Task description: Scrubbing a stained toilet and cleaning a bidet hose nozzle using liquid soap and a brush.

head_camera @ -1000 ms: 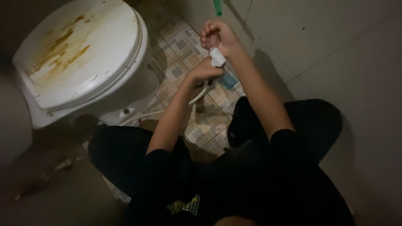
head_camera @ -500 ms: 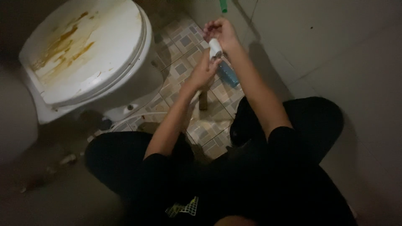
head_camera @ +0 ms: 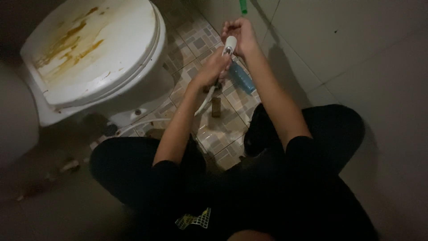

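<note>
I crouch on a tiled bathroom floor. My right hand (head_camera: 240,35) grips the white spray head (head_camera: 230,44) of a hand shower from above. Just below it, my left hand (head_camera: 213,69) is closed around the neck where the white hose (head_camera: 203,103) joins the head. The hose runs down from my left hand and curves left along the floor toward the toilet base. Both hands are raised above the floor, close to the wall.
A white toilet with a stained, closed lid (head_camera: 93,49) stands at the left. A blue object (head_camera: 241,76) lies on the patterned floor tiles (head_camera: 223,129) under my hands, near a small brown piece (head_camera: 216,107). A green tube end (head_camera: 243,6) hangs by the tiled wall (head_camera: 356,49).
Both hands have stayed on the spray head and shifted slightly up and right. The spray head has turned from pointing down to pointing more upright between them.
</note>
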